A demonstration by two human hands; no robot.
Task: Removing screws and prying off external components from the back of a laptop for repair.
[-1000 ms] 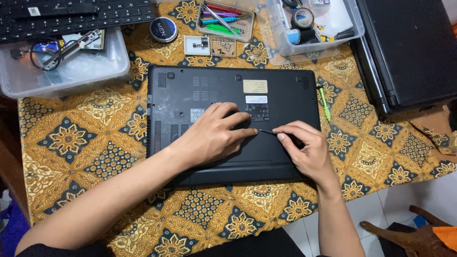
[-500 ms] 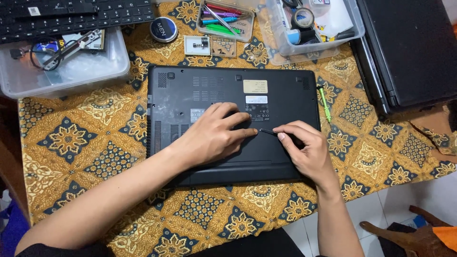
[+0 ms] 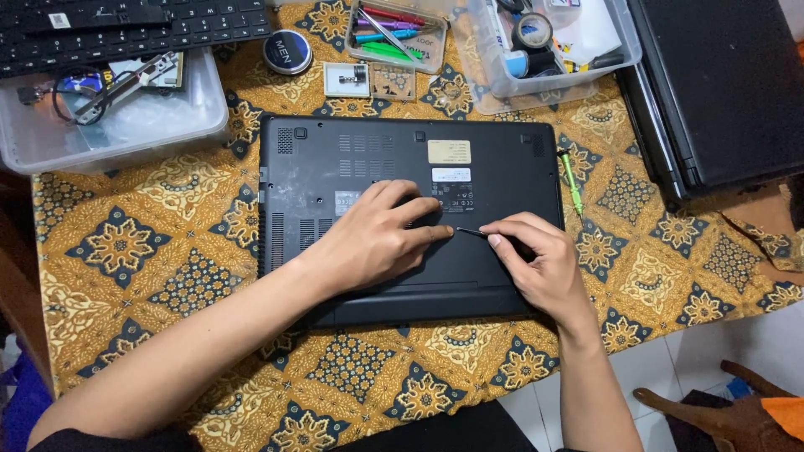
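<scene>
A black laptop (image 3: 410, 218) lies upside down near the middle of the table (image 3: 126, 243), which is covered by a yellow and dark blue patterned cloth. Its underside shows vent slots, a pale label and a smaller white one, and it looks dusty. The left hand (image 3: 368, 243) rests flat on the base, fingers spread apart. The right hand (image 3: 540, 264) has its fingers pinched together on a thin dark tool (image 3: 471, 232), whose tip meets the left fingertips. A green screwdriver (image 3: 572, 181) lies just beside the laptop's right edge.
</scene>
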